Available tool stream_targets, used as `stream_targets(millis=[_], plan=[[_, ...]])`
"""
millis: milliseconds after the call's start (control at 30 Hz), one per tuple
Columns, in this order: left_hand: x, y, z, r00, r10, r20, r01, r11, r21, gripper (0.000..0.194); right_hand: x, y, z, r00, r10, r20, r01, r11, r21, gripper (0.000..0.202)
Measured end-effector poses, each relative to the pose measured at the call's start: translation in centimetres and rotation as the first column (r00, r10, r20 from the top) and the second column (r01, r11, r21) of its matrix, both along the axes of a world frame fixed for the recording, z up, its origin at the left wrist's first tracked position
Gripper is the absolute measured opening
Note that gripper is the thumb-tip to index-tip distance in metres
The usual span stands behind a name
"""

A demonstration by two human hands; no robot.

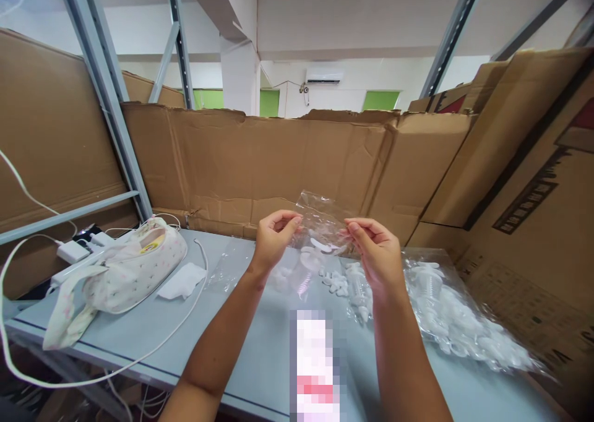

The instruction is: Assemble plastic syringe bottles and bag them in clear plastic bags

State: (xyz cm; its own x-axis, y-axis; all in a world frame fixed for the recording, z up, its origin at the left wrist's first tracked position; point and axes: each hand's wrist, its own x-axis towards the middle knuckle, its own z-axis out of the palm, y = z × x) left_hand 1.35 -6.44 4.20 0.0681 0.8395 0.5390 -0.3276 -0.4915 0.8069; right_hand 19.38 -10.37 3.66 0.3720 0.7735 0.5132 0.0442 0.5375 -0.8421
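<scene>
A clear plastic bag (320, 206) is stretched between my two hands above the table. My left hand (277, 236) pinches its left side, and my right hand (374, 242) pinches its right side. Inside or just behind the bag's lower part shows a white curved piece (323, 245); which of the two I cannot tell. Below the bag is a translucent plastic part (304, 267) with a ribbed lower end. Small white pieces (335, 283) lie on the table left of my right wrist, with bagged white parts (359, 289) beside them.
A large clear bag of white plastic parts (457, 314) lies at the right. On the left are a patterned cloth pouch (139, 267), a white tissue (182, 281), a power strip (90, 258) and a looping white cable (185, 317). Cardboard (278, 156) walls the back of the table (260, 348).
</scene>
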Motion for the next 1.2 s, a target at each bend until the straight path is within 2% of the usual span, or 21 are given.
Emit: stream_targets(millis=[167,300,400,533,667,833,1000,1100,1200], plan=[[-0.3,-0.4,-0.1,1.0,0.001,0.018,-0.003,0.992,0.127,0.025,-0.9,-0.6,0.5,0.996,-0.058,-0.064,0.062,0.997,0.053,0.042],[-1.0,-0.7,0.1,0.989,0.072,-0.126,-0.041,0.972,0.232,0.01,-1.4,-0.9,0.6,0.997,-0.08,0.005,0.079,0.989,0.126,0.038],[-1.5,-0.9,0.5,0.971,0.137,-0.198,-0.08,0.959,0.273,0.014,-1.6,-1.0,0.5,0.992,-0.09,0.084,0.074,0.981,0.179,0.033],[-1.6,-1.1,0.7,0.964,0.176,-0.2,-0.115,0.953,0.281,0.023,-1.5,-1.1,0.3,0.973,-0.143,0.18,0.106,0.974,0.203,0.033],[-1.5,-1.1,0.7,0.949,0.23,-0.217,-0.166,0.947,0.275,0.019,-1.0,-1.1,0.2,0.959,-0.134,0.249,0.09,0.979,0.183,0.043],[-1.7,-0.9,0.7,0.932,0.257,-0.255,-0.184,0.942,0.279,0.018,-0.3,-1.0,0.1,0.962,-0.055,0.267,0.013,0.988,0.156,0.017],[-1.9,-0.8,0.7,0.932,0.256,-0.257,-0.188,0.947,0.261,0.015,0.1,-0.5,0.1,0.939,-0.021,0.342,0.005,0.999,0.049,0.026],[-1.8,-0.8,0.7,0.93,0.254,-0.266,-0.188,0.95,0.248,0.014,0.3,-0.5,0.1,0.902,-0.035,0.431,0.006,0.998,0.067,0.031],[-1.8,-0.9,0.8,0.926,0.249,-0.283,-0.184,0.954,0.237,0.013,0.4,-0.9,0.3,0.871,-0.079,0.484,0.027,0.993,0.112,0.026]])
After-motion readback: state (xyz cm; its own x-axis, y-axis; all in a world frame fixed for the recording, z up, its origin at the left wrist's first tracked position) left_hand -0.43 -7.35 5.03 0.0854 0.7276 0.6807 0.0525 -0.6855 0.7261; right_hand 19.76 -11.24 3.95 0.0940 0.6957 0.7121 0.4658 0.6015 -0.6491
